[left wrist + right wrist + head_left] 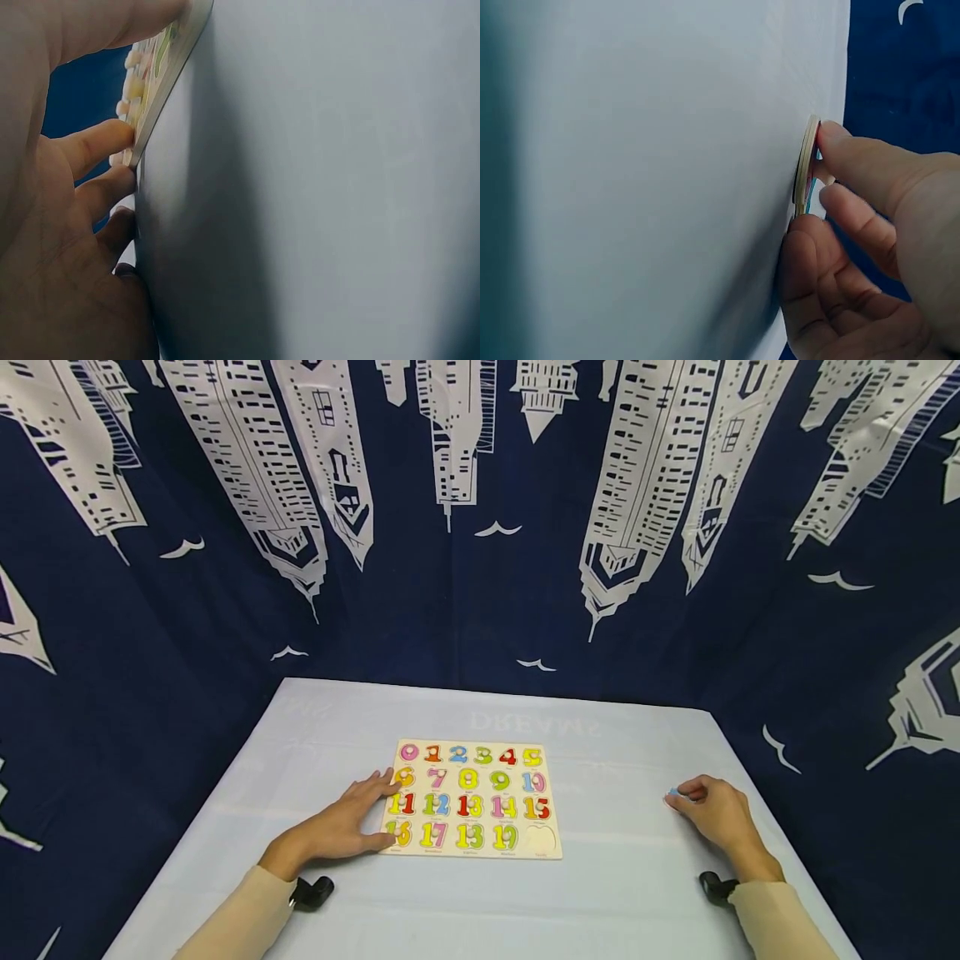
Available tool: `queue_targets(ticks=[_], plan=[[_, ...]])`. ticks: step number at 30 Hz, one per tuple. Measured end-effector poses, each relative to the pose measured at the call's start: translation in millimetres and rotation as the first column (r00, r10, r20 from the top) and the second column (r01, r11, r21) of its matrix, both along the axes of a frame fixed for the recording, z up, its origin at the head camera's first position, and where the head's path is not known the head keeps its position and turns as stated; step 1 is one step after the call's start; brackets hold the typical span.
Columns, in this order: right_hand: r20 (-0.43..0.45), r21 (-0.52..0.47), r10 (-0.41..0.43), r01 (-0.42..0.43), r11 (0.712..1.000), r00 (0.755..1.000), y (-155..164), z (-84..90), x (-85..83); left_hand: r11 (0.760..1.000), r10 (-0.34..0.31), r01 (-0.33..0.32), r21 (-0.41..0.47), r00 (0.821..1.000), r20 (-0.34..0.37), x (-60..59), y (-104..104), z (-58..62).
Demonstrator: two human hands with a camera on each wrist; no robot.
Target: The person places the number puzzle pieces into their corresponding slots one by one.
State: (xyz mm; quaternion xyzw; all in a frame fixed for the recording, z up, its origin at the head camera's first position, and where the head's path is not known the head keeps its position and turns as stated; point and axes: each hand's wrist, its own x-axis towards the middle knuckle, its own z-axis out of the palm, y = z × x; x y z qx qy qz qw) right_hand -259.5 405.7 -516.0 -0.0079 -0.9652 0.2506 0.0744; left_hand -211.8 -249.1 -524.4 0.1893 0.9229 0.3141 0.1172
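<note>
A wooden number puzzle board (468, 818) lies flat on the white table, with colourful knobbed number pieces in rows. A pale outlined recess shows at its bottom right corner. My left hand (341, 818) rests at the board's left edge, fingers spread, with the thumb by the 16 and fingertips near the 6. In the left wrist view its fingers (105, 142) touch the board's edge. Well to the right of the board, my right hand (712, 814) pinches a small wooden puzzle piece (805, 165) at the table surface. The piece appears edge-on with blue and pink on its face; its number is hidden.
The white tablecloth (615, 893) covers the table and carries faint mirrored lettering towards the back. Behind and beside it hangs a dark blue cloth (450, 635) with white buildings and birds. A black wrist camera (311, 893) sits under each wrist.
</note>
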Motion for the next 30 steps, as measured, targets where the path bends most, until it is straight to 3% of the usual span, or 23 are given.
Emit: queue_targets(ticks=[6, 13, 21, 30], plan=[[0.045, -0.002, -0.044, 0.045, 0.999, 0.998, -1.9, -0.8, 5.0, 1.000, -0.003, 0.003, -0.008, 1.000, 0.004, -0.2, 0.6, -0.2], [0.015, -0.003, -0.024, 0.024, 1.000, 1.000, -7.4, 1.8, 2.6, 1.000, -0.006, 0.006, -0.012, 1.000, 0.005, -1.6, 2.0, 0.4], [0.000, -0.018, 0.050, -0.050, 0.999, 0.999, -29.4, 6.8, 9.2, 1.000, -0.004, 0.004, -0.015, 1.000, 0.012, -0.9, 3.4, 0.1], [-0.022, -0.052, 0.183, -0.184, 0.982, 0.983, -78.4, 14.6, 20.6, 1.000, 0.009, -0.009, -0.004, 1.000, 0.009, 1.7, 3.1, 2.1]])
